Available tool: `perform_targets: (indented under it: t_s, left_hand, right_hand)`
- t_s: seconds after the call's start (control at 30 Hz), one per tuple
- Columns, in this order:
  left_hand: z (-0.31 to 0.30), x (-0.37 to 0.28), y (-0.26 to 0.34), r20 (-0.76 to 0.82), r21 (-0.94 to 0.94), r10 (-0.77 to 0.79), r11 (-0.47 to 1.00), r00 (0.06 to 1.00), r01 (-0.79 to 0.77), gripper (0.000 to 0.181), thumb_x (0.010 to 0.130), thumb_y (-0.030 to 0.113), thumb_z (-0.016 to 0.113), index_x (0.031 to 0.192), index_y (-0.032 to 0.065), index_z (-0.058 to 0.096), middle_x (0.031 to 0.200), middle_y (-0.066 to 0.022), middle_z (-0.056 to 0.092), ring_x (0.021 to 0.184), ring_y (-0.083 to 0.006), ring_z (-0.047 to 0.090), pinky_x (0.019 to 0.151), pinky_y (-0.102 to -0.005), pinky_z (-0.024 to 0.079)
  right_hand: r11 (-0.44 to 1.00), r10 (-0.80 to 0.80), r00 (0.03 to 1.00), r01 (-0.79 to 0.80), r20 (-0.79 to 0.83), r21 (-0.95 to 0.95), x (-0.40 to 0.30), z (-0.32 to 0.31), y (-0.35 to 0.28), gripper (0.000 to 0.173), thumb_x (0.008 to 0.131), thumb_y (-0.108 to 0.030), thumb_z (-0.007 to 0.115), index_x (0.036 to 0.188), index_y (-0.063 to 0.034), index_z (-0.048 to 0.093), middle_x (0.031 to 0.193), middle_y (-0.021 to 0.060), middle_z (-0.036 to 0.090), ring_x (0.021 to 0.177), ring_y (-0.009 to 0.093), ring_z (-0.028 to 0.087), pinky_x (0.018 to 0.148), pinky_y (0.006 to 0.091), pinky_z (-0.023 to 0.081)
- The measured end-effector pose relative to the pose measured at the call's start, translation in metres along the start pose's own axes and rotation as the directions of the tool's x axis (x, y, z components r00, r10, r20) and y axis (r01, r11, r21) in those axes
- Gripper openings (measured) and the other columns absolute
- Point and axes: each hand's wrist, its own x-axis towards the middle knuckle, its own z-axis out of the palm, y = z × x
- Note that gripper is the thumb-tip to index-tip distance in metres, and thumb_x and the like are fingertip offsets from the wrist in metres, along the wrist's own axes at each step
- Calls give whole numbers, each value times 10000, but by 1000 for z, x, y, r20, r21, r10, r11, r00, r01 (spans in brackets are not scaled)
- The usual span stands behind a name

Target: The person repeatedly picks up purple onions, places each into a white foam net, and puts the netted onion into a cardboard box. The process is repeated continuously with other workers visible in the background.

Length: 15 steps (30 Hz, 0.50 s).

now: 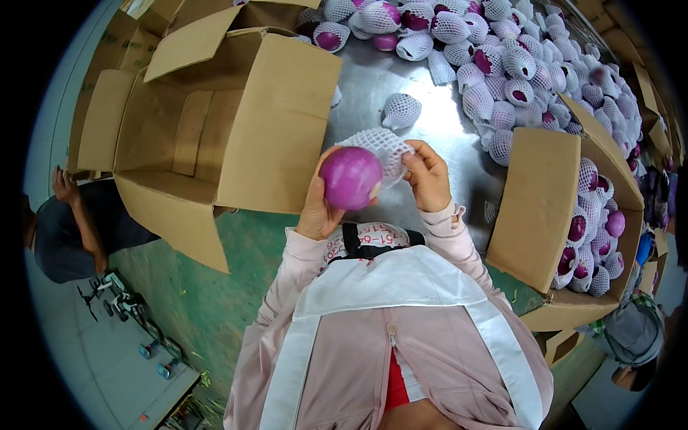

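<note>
My left hand (pixel 318 207) grips a glossy purple red onion (pixel 350 178), its pale tan end turned to the lower right. Between thumb and fingers, my right hand (pixel 430 177) pinches the edge of a white foam net sleeve (pixel 381 149). The sleeve lies behind and right of the onion, whose near side is bare; whether it also touches the left fingers is hidden. Both hands are over the near edge of a metal table (pixel 371 80). Just beyond them rests a single netted onion (pixel 402 110).
An open cardboard box (pixel 274 123) with nothing visible inside stands left. At right, another box (pixel 537 199) holds several netted onions (pixel 588 236). A large heap of netted onions (pixel 500 70) covers the table's far right. People (pixel 80 226) are at both sides; a scale-like device (pixel 156 349) sits lower left.
</note>
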Motion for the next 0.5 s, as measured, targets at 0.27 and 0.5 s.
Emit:
perform_targets:
  t_s: [0.27,0.5]
  left_hand:
    - [6,10,-4,-194,414,93,910,977,-4,701,743,102,701,1337,92,327,1212,-87,453,1047,-174,515,887,-328,478]
    - [17,19,-12,-153,684,298,721,942,-117,632,687,26,734,1232,82,420,1130,-51,468,989,-133,518,851,-263,457]
  right_hand:
    - [540,-493,854,448,164,-713,-7,43,-20,174,753,-68,693,885,-9,598,704,77,572,589,169,568,518,261,442]
    - [104,-769,505,703,392,-703,-4,46,-25,202,660,-82,767,801,-39,629,629,62,550,477,204,544,432,266,414]
